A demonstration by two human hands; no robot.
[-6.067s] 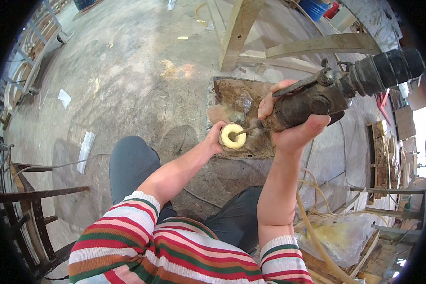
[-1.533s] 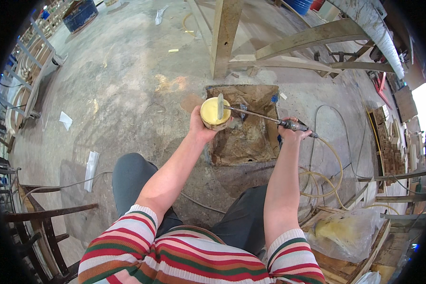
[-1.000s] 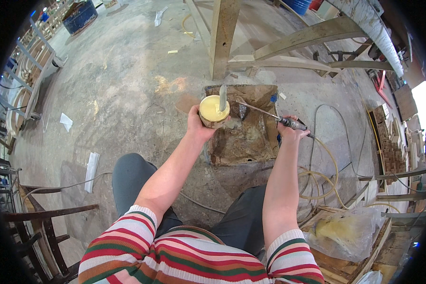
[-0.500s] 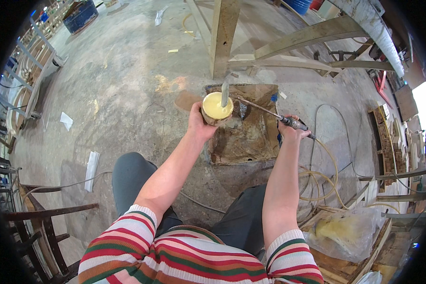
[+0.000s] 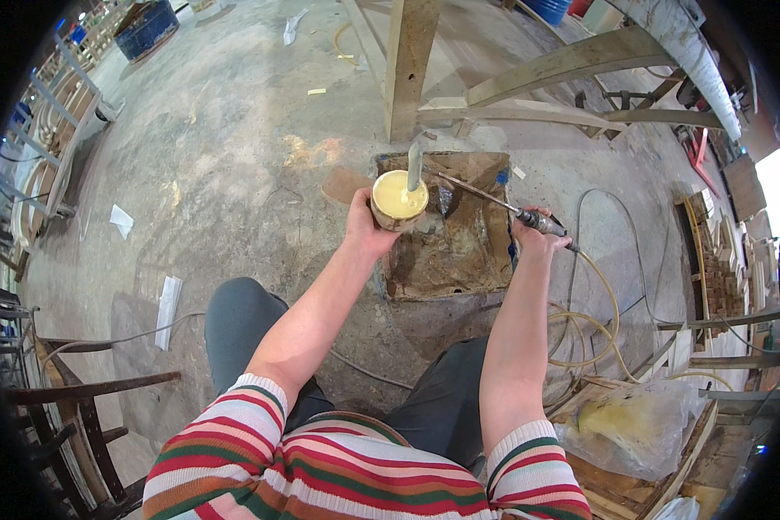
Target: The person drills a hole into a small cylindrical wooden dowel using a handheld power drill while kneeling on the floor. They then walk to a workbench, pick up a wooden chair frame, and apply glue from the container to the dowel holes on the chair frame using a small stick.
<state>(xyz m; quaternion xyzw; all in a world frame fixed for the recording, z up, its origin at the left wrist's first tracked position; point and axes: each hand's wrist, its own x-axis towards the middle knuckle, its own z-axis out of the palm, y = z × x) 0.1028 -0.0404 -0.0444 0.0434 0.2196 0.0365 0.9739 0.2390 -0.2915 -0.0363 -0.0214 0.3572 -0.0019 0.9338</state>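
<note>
- A wooden frame [image 5: 405, 78] stands on the concrete floor beyond the hands, just past the work
- In front of it, a square pit [image 5: 451, 260] is sunk into the floor, and both hands work around and above its edges
- The long hand tool [image 5: 544, 225], fed by a yellowish hose [image 5: 614, 312], is gripped by the right hand [image 5: 533, 237], its thin rod pointing left across the pit
- The left hand [image 5: 365, 227] has its fingers wrapped around a cup [image 5: 393, 224], held near the pit's left edge, yellow liquid [image 5: 390, 198] showing inside
- A grey rounded bar [image 5: 414, 165] dips into the cup's far right side, apparently joined to the rod, though the joint is hard to make out
- The step in hand seems to be working the bar in the liquid; the next move calls for a level cup and a steady rod
</note>
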